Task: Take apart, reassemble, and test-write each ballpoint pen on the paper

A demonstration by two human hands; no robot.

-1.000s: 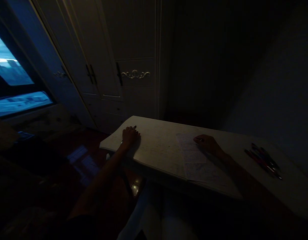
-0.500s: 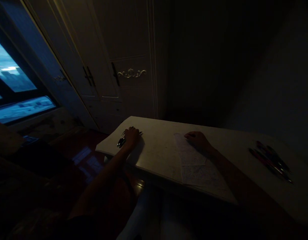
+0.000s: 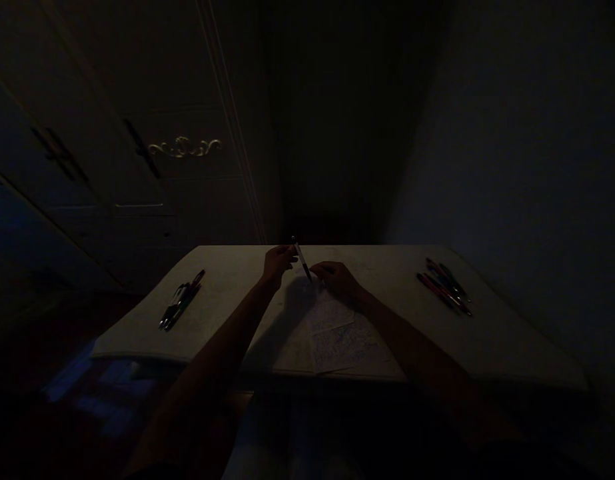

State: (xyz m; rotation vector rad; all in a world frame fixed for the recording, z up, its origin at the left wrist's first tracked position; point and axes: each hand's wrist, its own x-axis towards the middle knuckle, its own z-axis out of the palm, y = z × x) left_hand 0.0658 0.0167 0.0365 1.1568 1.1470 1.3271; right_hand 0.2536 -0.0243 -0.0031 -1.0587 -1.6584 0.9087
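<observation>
My left hand [image 3: 280,260] is closed in a pinch on a slim pen [image 3: 302,257], which leans with its dark lower end down toward the paper. Beside that end, my right hand [image 3: 337,277] rests over the top of a written-on sheet of paper [image 3: 337,340]. Its fingers are curled together, and what they hold, if anything, is too dark to make out. The sheet, with a crease or edge across it, lies near the front of the white table [image 3: 227,327].
Several pens [image 3: 180,303] lie bunched at the table's left. Another group of pens [image 3: 444,287] lies at the right. Beyond the table on the left stands a wardrobe [image 3: 202,193] with ornate trim; a wall [image 3: 512,167] rises on the right. The room is very dim.
My left hand has come from the left pen bunch to the middle, bringing a pen with it. The view has turned right, and the window is out of sight. My right hand stays at the paper.
</observation>
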